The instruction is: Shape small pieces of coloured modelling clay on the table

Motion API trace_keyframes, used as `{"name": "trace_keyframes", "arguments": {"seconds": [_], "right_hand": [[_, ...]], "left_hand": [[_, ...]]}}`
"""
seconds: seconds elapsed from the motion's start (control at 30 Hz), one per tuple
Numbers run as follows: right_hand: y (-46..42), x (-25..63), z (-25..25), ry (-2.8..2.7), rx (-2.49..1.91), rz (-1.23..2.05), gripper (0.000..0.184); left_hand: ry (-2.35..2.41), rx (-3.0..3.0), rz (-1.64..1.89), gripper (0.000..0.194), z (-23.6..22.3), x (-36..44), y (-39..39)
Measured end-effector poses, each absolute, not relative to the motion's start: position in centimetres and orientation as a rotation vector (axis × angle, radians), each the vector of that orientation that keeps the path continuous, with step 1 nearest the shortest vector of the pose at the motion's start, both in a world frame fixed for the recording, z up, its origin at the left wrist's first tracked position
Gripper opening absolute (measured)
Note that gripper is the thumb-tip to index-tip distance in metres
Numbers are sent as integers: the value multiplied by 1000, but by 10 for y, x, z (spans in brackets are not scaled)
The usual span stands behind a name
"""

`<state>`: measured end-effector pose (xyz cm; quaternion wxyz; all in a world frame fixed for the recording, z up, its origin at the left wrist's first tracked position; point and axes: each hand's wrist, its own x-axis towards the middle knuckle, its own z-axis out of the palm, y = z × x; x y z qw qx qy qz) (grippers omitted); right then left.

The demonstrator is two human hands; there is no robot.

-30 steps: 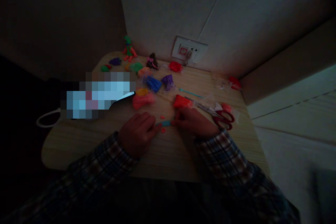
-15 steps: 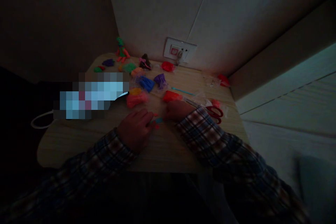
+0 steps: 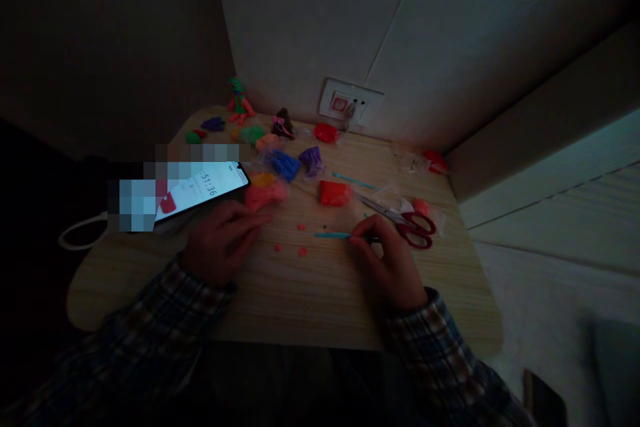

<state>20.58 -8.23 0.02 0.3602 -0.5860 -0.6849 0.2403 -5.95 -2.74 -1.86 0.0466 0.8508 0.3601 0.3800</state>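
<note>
My right hand [image 3: 387,263] pinches one end of a thin teal stick tool [image 3: 331,235] that points left across the wooden table [image 3: 300,300]. My left hand [image 3: 220,240] rests on the table with curled fingers, next to a pink clay lump [image 3: 265,195]; whether it holds anything I cannot see. Small red clay bits [image 3: 301,251] lie between my hands. A red clay block [image 3: 334,193] sits just beyond them.
Red-handled scissors [image 3: 407,223] lie right of my right hand. A lit phone [image 3: 200,188] lies at the left. Several coloured clay lumps, blue [image 3: 283,164] and purple [image 3: 311,160] among them, and small clay figures [image 3: 238,100] stand near the wall socket [image 3: 350,104].
My hands have moved apart: the left drew back to the left, the right moved right with the teal stick. The red bits now lie uncovered between them.
</note>
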Motion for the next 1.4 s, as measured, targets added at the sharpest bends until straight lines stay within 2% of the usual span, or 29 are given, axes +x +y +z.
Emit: {"name": "trace_keyframes", "arguments": {"seconds": [0.1, 0.2, 0.63, 1.03, 1.23, 1.4], "right_hand": [[-88, 200, -2, -1950, -1380, 388, 10], [-89, 197, -4, -2061, -1241, 293, 13], [-91, 193, -8, -2144, -1065, 140, 15], [-91, 183, -5, -2209, -993, 81, 16], [-92, 184, -3, -2250, -1045, 94, 20], [-96, 190, -8, -2170, -1173, 2, 16]], "left_hand": [[1074, 2593, 1188, 17, -19, -59, -28], [1044, 2590, 1218, 15, -15, -58, -30], [714, 2673, 1256, 19, -20, -47, -46], [664, 2690, 1238, 21, -17, -35, -47], [657, 2744, 1227, 16, -15, -32, -46], [785, 2588, 1228, 12, -14, -37, -47]]}}
